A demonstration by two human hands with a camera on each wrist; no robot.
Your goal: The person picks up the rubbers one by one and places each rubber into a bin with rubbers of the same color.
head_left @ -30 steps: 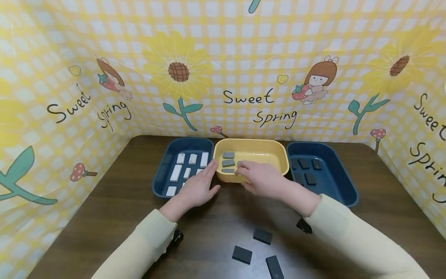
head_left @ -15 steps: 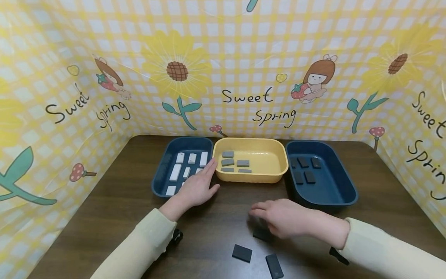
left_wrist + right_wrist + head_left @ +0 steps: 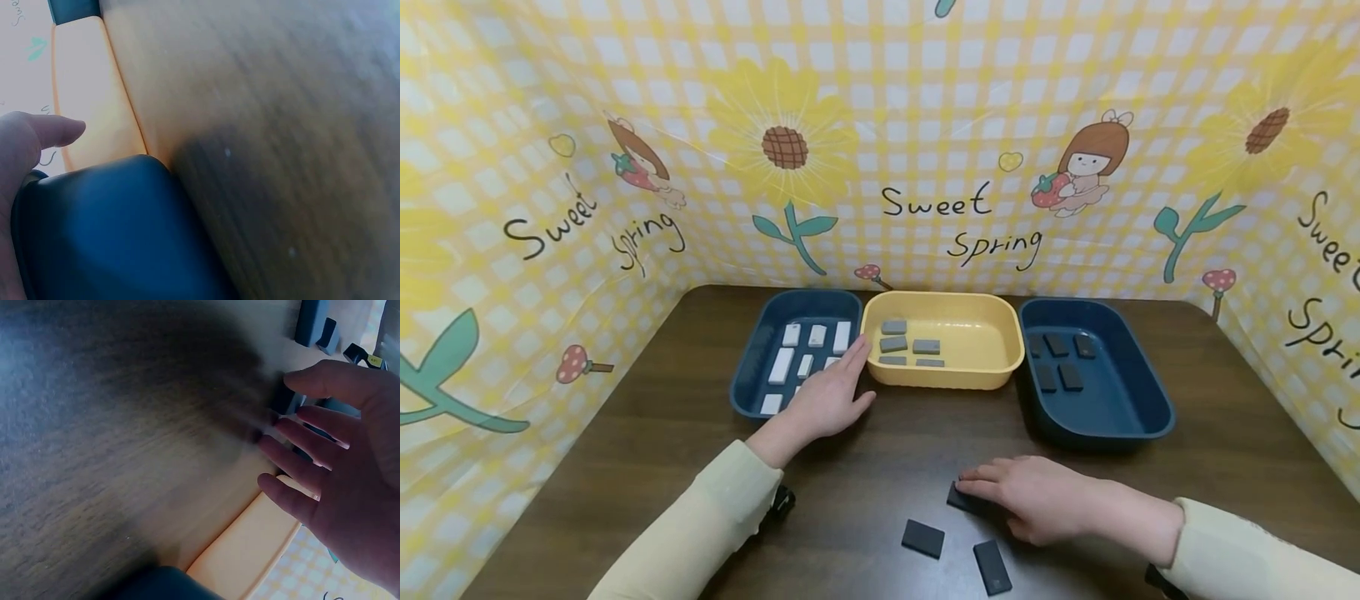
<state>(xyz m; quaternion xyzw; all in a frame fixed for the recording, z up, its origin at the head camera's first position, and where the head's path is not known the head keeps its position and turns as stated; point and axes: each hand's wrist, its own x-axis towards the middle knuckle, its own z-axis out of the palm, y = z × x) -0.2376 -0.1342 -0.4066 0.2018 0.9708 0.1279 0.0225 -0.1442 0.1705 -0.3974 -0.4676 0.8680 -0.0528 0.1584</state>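
My left hand (image 3: 827, 400) rests with straight fingers over the right side of the left blue bin (image 3: 741, 387), fingertips at the yellow bin (image 3: 943, 379). Small white rectangular blocks (image 3: 781, 365) lie in that blue bin, some hidden by the hand. On the table, my right hand (image 3: 1045, 498) reaches over a flat black rectangular block (image 3: 958, 497), its fingertips touching the block's top and covering part of it. In the right wrist view the fingers are spread, with the thumb beside a black block (image 3: 284, 399). Two more black blocks, one left (image 3: 922, 539) and one nearer (image 3: 992, 568), lie close by.
Several grey blocks (image 3: 893, 343) sit at the left of the yellow bin. The right blue bin (image 3: 1120, 421) holds several black blocks (image 3: 1070, 377) toward its left side. A yellow checked cloth (image 3: 880, 108) hangs behind and beside the brown table (image 3: 647, 433).
My right hand has left the yellow bin, where a grey block now shows, and moved down and right to the black block on the table. My left hand has stayed in place.
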